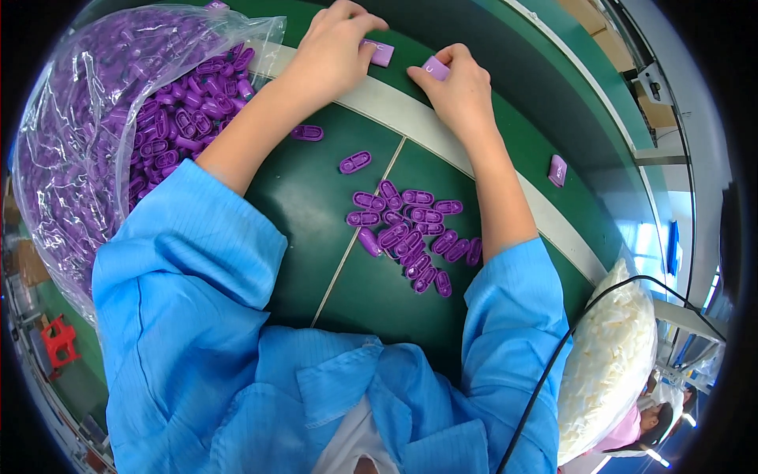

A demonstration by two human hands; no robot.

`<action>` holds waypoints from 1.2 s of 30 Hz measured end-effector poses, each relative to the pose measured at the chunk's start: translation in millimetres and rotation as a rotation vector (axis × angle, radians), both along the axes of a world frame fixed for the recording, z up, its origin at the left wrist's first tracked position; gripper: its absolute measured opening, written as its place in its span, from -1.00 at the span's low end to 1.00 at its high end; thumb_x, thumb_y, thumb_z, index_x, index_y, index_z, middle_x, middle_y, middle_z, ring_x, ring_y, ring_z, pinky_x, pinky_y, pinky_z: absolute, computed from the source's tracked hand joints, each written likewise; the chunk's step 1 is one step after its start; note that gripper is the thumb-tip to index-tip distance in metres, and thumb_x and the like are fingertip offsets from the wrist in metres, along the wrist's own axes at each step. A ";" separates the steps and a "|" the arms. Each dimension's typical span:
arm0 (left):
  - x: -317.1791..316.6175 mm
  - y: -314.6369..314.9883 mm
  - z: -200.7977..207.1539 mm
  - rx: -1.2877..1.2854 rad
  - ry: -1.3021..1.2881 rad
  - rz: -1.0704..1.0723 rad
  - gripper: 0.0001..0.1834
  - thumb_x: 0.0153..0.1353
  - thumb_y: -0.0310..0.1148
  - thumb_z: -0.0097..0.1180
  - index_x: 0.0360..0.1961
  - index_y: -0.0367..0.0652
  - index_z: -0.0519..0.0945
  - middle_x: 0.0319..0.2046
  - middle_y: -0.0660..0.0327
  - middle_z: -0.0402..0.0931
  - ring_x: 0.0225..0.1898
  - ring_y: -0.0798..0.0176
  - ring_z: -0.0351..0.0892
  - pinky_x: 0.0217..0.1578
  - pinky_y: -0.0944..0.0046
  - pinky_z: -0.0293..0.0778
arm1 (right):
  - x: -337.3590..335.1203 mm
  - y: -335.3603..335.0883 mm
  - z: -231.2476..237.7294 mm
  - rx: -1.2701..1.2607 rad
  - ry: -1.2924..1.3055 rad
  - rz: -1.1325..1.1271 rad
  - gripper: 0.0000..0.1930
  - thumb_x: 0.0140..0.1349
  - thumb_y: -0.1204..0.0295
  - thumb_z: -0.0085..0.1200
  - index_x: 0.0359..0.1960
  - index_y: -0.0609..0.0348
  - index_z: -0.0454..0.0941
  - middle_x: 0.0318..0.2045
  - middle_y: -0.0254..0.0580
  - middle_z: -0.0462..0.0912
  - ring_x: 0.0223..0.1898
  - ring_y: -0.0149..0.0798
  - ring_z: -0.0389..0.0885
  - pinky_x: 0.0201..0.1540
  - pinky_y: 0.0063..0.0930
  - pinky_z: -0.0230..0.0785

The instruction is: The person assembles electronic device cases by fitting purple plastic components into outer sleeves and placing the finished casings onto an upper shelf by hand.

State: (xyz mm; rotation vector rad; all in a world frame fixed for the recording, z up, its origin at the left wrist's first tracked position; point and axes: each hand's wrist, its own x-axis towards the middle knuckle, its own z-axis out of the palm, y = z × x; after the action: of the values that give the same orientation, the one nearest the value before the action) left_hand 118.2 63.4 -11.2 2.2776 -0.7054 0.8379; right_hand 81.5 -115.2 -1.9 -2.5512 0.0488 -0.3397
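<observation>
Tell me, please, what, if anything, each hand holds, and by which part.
The right hand holds a purple block by its edges. Whether the left hand grips another block, at its left end, is unclear.

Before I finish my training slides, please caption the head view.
Left hand at one lilac plastic piece, right hand pinching another, beyond purple oval shells on a green worktable.

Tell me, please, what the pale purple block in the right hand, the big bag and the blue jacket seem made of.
Block: probably smooth, hard plastic, given its crisp edges. Bag: thin clear plastic film, glossy; wrinkles catch light and purple shows through. Jacket: woven cloth, mostly matte, with soft folds; fibre unclear.
</observation>
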 end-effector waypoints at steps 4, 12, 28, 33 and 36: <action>-77.8 22.9 42.8 0.327 0.321 -0.694 -0.64 -0.12 -0.76 -0.05 -0.29 -0.19 0.59 -0.09 0.11 0.45 -0.03 0.01 0.39 -0.03 0.17 0.39 | -48.2 -29.1 11.5 0.332 0.019 -0.012 -0.53 -0.04 0.29 0.27 -0.15 0.32 0.42 -0.37 0.01 0.62 -0.37 -0.19 0.61 -0.30 -0.45 0.44; -110.4 42.9 28.0 0.565 0.213 -0.517 -0.73 -0.09 -0.59 0.13 -0.27 -0.24 0.59 -0.23 0.13 0.49 -0.21 0.10 0.50 -0.15 0.25 0.48 | -130.8 -46.9 26.6 0.939 0.292 0.038 -0.67 0.14 0.44 0.14 -0.10 0.30 0.40 -0.38 -0.22 0.58 -0.47 -0.49 0.50 -0.45 -0.70 0.36; -100.5 -60.8 7.6 -0.711 1.143 -0.612 -0.73 0.27 -0.33 -0.01 -0.15 -0.31 0.55 -0.25 0.19 0.54 -0.23 0.38 0.54 -0.17 0.39 0.51 | -137.0 -36.4 7.8 1.519 0.229 0.274 -0.75 0.25 0.47 -0.03 -0.07 0.27 0.34 -0.23 -0.06 0.55 -0.24 -0.28 0.60 -0.19 -0.54 0.50; -103.3 -56.1 18.3 -0.396 1.028 -0.545 -0.72 0.28 -0.38 -0.06 -0.10 -0.36 0.52 -0.17 0.13 0.53 -0.23 0.36 0.55 -0.17 0.37 0.53 | -139.3 -28.7 10.8 1.562 0.136 0.215 -0.76 0.28 0.47 -0.08 -0.05 0.27 0.31 -0.15 0.02 0.53 -0.11 -0.13 0.58 -0.03 -0.43 0.49; -109.5 -53.3 19.9 -0.438 1.003 -0.620 -0.72 0.29 -0.45 -0.11 -0.04 -0.37 0.48 -0.16 0.09 0.53 -0.19 0.33 0.55 -0.15 0.36 0.53 | -137.9 -33.5 13.3 1.559 0.078 0.157 -0.75 0.28 0.48 -0.08 -0.04 0.30 0.30 -0.14 0.02 0.52 -0.10 -0.13 0.57 0.00 -0.41 0.47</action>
State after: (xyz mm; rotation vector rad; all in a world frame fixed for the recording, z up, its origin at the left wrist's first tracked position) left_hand 8.7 10.1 8.7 1.6074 -0.5882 -0.4123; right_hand -56.4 -148.7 11.4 -1.0075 0.0932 -0.0496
